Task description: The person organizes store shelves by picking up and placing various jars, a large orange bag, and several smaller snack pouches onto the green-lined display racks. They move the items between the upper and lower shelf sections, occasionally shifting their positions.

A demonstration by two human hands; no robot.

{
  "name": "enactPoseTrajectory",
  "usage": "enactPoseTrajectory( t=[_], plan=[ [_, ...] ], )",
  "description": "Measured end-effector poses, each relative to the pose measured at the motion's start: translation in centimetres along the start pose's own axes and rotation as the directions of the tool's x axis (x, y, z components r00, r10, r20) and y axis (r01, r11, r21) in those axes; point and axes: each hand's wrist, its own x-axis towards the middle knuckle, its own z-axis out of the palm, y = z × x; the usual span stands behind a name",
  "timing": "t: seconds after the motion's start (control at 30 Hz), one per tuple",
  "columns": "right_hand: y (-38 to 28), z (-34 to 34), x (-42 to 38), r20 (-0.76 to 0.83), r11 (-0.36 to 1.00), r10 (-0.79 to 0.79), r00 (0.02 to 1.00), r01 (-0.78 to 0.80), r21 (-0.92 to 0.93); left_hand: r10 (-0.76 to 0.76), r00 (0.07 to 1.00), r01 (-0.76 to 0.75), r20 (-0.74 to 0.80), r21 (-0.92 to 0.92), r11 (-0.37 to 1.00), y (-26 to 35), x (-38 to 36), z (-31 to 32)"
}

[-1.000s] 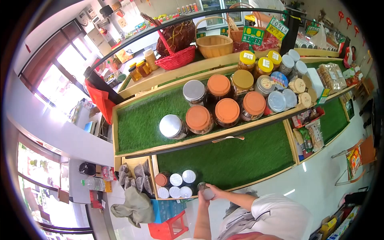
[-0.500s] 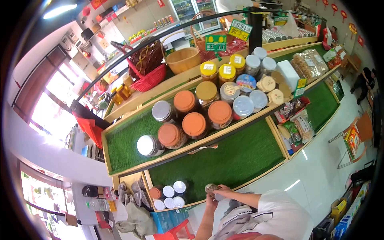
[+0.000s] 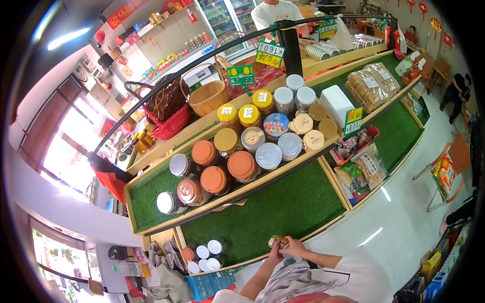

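Note:
A small jar (image 3: 276, 240) with brownish contents is held low in front of my body, over the front edge of the lower green shelf. My left hand (image 3: 274, 252) is closed round its near side. From the right, my right hand (image 3: 295, 247) also grips it, fingers bent over the jar; their tips are too small to make out. Left of the hands, a cluster of jars with white lids (image 3: 202, 251) and one orange-lidded jar (image 3: 189, 253) stands on the lower shelf.
Above, the sloped upper shelf (image 3: 146, 204) carries many lidded jars, a white box (image 3: 337, 103) and bagged snacks (image 3: 374, 86). A black rail (image 3: 202, 44) crosses behind, with baskets beyond. A person (image 3: 275, 15) stands at the back. A chair (image 3: 447, 161) is at right.
My view has shifted, so the shelves and jars appear further left. The jar has turned in my hands, and my right hand has come further over it. A person's torso now shows behind the rail.

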Motion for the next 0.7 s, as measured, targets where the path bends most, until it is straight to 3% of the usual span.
enactPoseTrajectory(
  t=[0.07, 0.27, 0.33, 0.47, 0.6, 0.7],
  plan=[
    [-0.3, -0.5, -0.8, -0.031, 0.999, 0.021, 0.999, -0.02, 0.036, -0.001, 1.0, 0.001, -0.008, -0.008, 1.0, 0.2, 0.2, 0.7],
    [0.5, -3.0, -1.4, -0.182, 0.951, -0.306, 0.934, 0.308, -0.016, 0.002, 0.994, 0.008, -0.113, 0.087, 0.996, 1.6, -1.2, 4.9],
    [0.9, -4.3, -1.3, -0.198, 0.955, -0.29, 0.936, 0.295, -0.003, -0.004, 0.995, 0.014, -0.095, 0.113, 0.994, 1.9, -1.1, 6.5],
    [1.0, -8.2, -1.8, -0.249, 0.958, -0.261, 0.933, 0.282, 0.05, -0.044, 0.992, 0.035, 0.117, 0.081, 0.996, 2.3, 0.9, 8.4],
    [1.3, -11.1, -2.6, -0.366, 0.946, -0.261, 0.893, 0.313, 0.088, -0.018, 0.999, 0.011, 0.046, 0.146, 0.989, 3.0, -2.3, 15.2],
    [0.6, -12.8, -3.3, -0.444, 0.942, -0.228, 0.867, 0.311, 0.123, 0.089, 0.99, -0.105, 0.111, 0.152, 0.983, 3.2, -1.2, 16.4]
  ],
)
